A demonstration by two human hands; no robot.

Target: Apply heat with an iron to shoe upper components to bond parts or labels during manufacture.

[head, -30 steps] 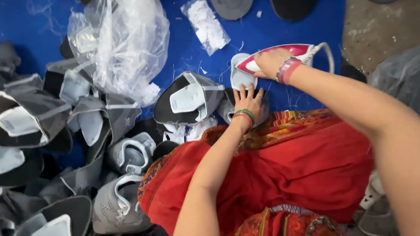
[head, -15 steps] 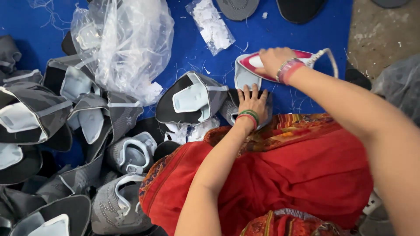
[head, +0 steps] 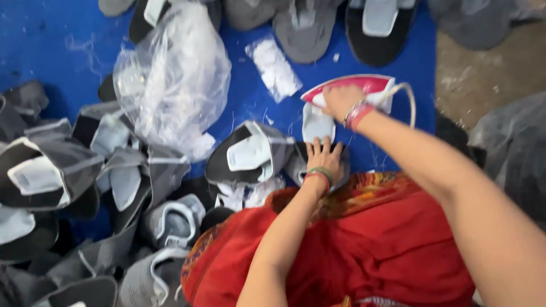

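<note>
The right hand [head: 340,100] is wrapped over the handle of a pink-and-white clothes iron [head: 350,91], fingers curled shut around it, with the iron's nose pointing left and its soleplate down on a pale grey shoe-upper piece [head: 316,123]. That piece lies on the blue mat [head: 34,40], just near of the iron. The left hand [head: 323,154] lies flat, fingers spread and pressed down on the near end of the same piece, pinning it rather than pinching it; a green-and-red bangle sits at its wrist. A white cord [head: 407,96] loops off the iron's right end. Immediately left of the left hand sits a dark shoe upper with a pale lining [head: 250,153]. Farther left, a crumpled clear plastic bag [head: 170,79] rests on the mat, and a heap of grey and black shoe uppers [head: 51,170] spreads along the left side. A small white packet [head: 274,68] lies far-left of the iron. Red cloth [head: 341,256] covers the person's lap at the near edge.
</note>
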